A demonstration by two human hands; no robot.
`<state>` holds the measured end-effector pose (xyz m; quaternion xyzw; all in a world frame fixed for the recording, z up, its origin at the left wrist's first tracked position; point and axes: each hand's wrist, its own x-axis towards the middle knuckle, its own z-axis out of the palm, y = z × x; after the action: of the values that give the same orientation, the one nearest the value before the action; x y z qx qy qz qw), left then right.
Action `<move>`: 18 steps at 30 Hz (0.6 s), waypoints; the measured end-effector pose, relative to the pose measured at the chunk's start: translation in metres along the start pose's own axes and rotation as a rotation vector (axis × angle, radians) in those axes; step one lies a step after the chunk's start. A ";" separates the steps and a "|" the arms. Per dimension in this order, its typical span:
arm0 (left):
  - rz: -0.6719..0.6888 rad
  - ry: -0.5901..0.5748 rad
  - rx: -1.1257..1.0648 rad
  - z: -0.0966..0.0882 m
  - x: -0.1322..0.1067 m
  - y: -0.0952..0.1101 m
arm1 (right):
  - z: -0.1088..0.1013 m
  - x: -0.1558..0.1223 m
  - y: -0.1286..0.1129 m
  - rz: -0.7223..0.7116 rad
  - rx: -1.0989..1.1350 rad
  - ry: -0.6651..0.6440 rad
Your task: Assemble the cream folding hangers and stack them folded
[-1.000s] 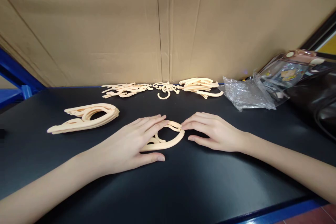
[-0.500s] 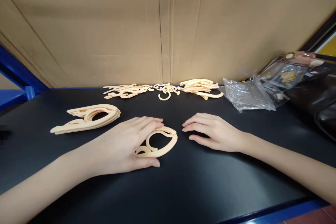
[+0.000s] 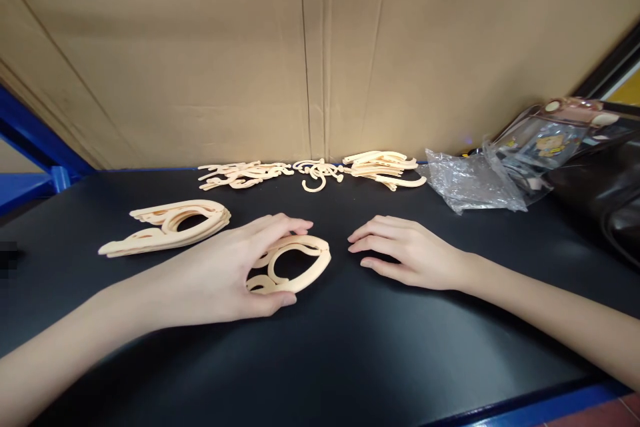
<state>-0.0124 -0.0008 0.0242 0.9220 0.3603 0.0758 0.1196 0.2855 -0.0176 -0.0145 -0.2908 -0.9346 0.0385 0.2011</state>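
Observation:
My left hand [image 3: 255,270] wraps round a folded cream plastic hanger [image 3: 313,270], thumb along its near side and fingers over its far side. The hanger's joined, rounded end points right; its other end is hidden under my palm. To the right of it, my right hand [image 3: 395,250] rests on the black table with slightly bent fingers apart, holding nothing. A stack of similar folded hangers [image 3: 165,233] lies to the left, beyond my left forearm.
Along the back lie a pile of thin curved cream pieces [image 3: 245,175], some cream hooks [image 3: 315,180] and a pile of hanger arms [image 3: 383,165]. Clear plastic bags [image 3: 470,180] and a dark bag [image 3: 600,180] are at the right. A cardboard wall [image 3: 225,67] stands behind the table.
My left hand has shifted slightly left with the hanger, and its fingers have lifted a little, showing more of it. My right hand stays in place.

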 end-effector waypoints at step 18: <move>-0.393 0.186 -0.037 -0.078 -0.038 -0.092 | 0.002 -0.001 0.001 -0.005 0.002 0.011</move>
<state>-0.1167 0.0519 0.0713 0.8206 0.5414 0.1423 0.1151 0.2860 -0.0167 -0.0168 -0.2886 -0.9341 0.0375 0.2068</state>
